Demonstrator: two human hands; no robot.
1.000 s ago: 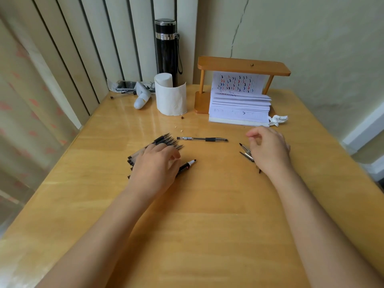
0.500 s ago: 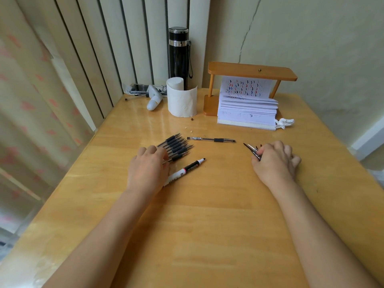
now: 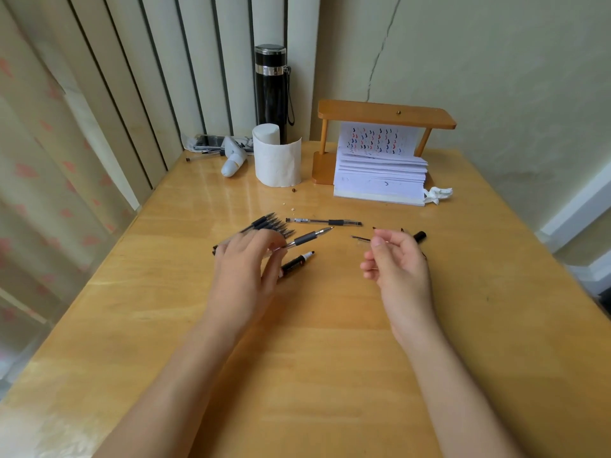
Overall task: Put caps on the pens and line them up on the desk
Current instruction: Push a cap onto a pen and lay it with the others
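Note:
My left hand (image 3: 246,269) holds an uncapped gel pen (image 3: 305,239) off the desk, its tip pointing right. Behind that hand lies a bunch of several uncapped pens (image 3: 269,224), tips fanned to the right. A black marker with a white tip (image 3: 297,262) lies just right of the left hand. One capped pen (image 3: 324,222) lies crosswise farther back. My right hand (image 3: 395,262) pinches a clear pen cap (image 3: 361,239) between thumb and fingers, a hand's width right of the pen tip. A few loose caps (image 3: 419,236) lie behind the right hand, partly hidden.
At the back of the wooden desk (image 3: 330,342) stand a black flask (image 3: 271,84), a toilet paper roll (image 3: 277,158), and a wooden stand (image 3: 385,115) over a paper stack (image 3: 380,180). A crumpled tissue (image 3: 438,194) lies right of the stack; small clutter (image 3: 218,145) back left.
My left hand has lifted one pen out of the bunch. My right hand has picked a cap from the loose caps and raised it toward the pen tip.

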